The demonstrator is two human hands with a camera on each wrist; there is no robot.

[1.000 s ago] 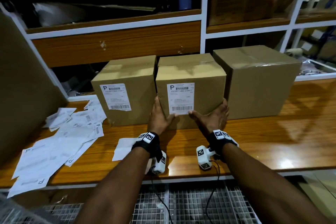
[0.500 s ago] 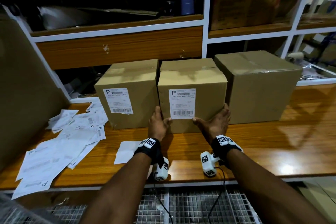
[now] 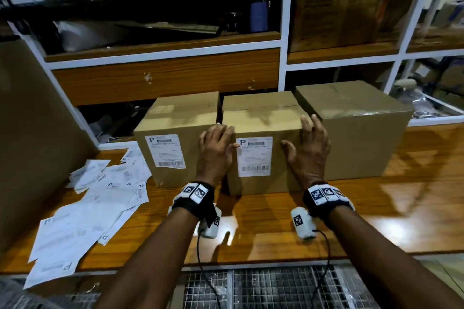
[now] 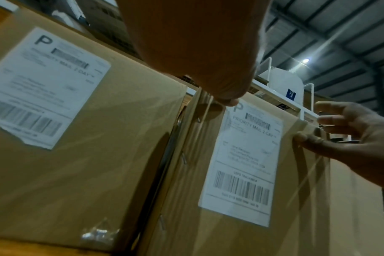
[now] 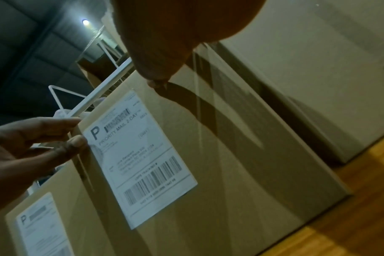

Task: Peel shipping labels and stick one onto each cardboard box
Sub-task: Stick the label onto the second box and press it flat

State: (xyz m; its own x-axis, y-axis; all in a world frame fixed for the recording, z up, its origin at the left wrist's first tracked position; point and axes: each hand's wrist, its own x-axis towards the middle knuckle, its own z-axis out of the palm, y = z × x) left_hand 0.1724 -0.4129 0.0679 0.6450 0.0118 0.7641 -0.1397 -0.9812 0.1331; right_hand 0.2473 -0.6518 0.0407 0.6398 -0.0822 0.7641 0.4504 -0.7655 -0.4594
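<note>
Three cardboard boxes stand in a row on the wooden counter (image 3: pixel 401 208). The left box (image 3: pixel 175 118) carries a shipping label (image 3: pixel 165 150). The middle box (image 3: pixel 263 120) also has a label (image 3: pixel 254 157) on its front. No label shows on the right box (image 3: pixel 359 143). My left hand (image 3: pixel 217 148) rests at the middle box's upper left front corner, its thumb (image 4: pixel 228 102) touching the label's top corner. My right hand (image 3: pixel 310 150) rests at the upper right corner, fingers spread over the top edge and thumb (image 4: pixel 305 138) on the front face. Neither hand holds anything.
Loose label sheets (image 3: pixel 95 198) lie scattered on the counter's left part. A tall cardboard panel (image 3: pixel 30 145) stands at the far left. White-framed shelves (image 3: pixel 163 55) rise behind the boxes. Wire mesh (image 3: pixel 276 288) lies below the counter's front edge.
Both hands have slid from the lower front corners of the middle box up to its upper corners. The boxes have stayed in place.
</note>
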